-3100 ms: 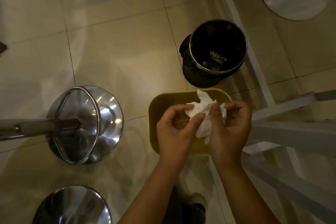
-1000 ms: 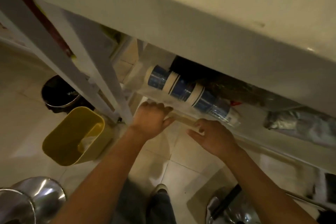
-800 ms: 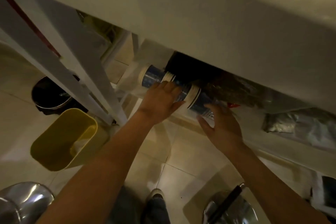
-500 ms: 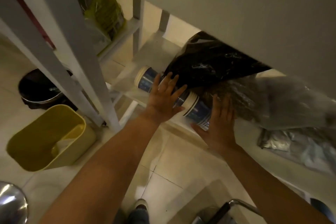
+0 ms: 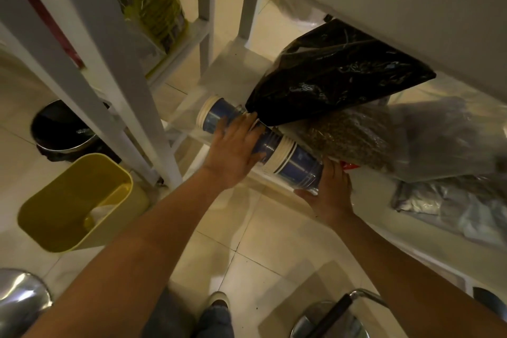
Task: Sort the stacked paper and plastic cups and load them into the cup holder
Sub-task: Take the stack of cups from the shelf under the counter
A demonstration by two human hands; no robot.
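Note:
A long stack of blue-and-white paper cups [image 5: 296, 166] in a clear sleeve lies on its side on a low white shelf [image 5: 227, 68] under the counter. My left hand [image 5: 233, 151] lies across the middle of the stack with its fingers fairly straight and spread. The right end of the stack is cupped from below by my right hand [image 5: 332, 195], thumb under the last cup. A black plastic bag [image 5: 329, 77] leans over the stack's far side and hides part of it. No cup holder and no plastic cups are in view.
A clear bag of brown grains [image 5: 356, 140] and silver pouches [image 5: 452, 206] crowd the shelf to the right. White frame legs [image 5: 123, 77] stand left of the stack. On the floor are a yellow bin [image 5: 68, 200], a black bin [image 5: 63, 129] and chrome stool bases [image 5: 19, 302].
I dropped the tissue in the yellow bin, turned to the shelf and bent lower. Both hands reached the cup stack; my right hand slid from the stack's side to its right end.

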